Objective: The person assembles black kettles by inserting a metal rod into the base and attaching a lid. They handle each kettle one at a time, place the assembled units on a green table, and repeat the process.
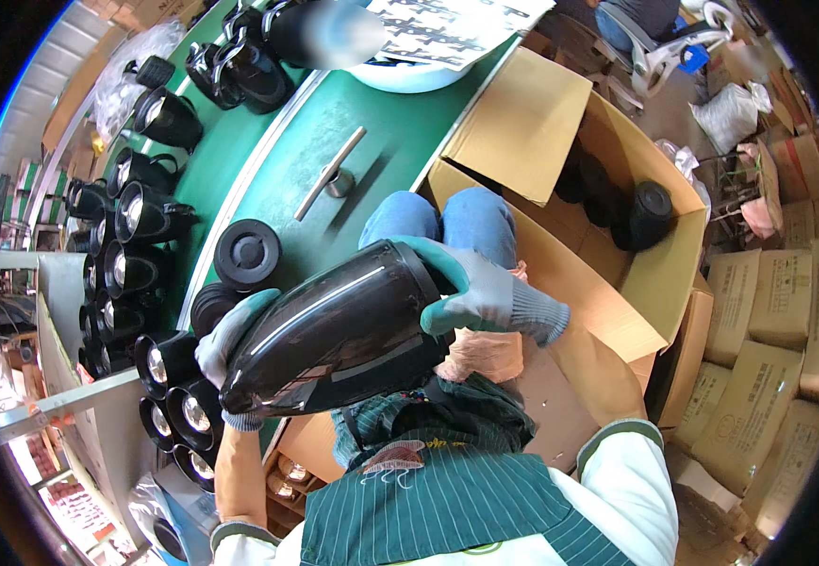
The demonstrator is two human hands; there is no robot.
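Across my lap I hold a glossy black jug body point(334, 330), tilted, its wider end up to the right and its narrow end down to the left. My left hand point(230, 344), in a grey and green glove, grips the narrow end. My gloved right hand point(485, 292) is wrapped round the wider end, its thumb on the near side and its fingers partly hidden. Just beyond the left hand, a round black ridged disc point(248, 253) lies on the green bench point(306, 123), beside a stack of similar black discs point(211, 307).
Several black jugs with silvery insides point(136, 212) line the bench's left side. A T-shaped bar on a metal post point(332, 174) stands on the bench. At the back is a white basin point(409, 79) under printed sheets. An open carton point(664, 283) holding black pieces stands right.
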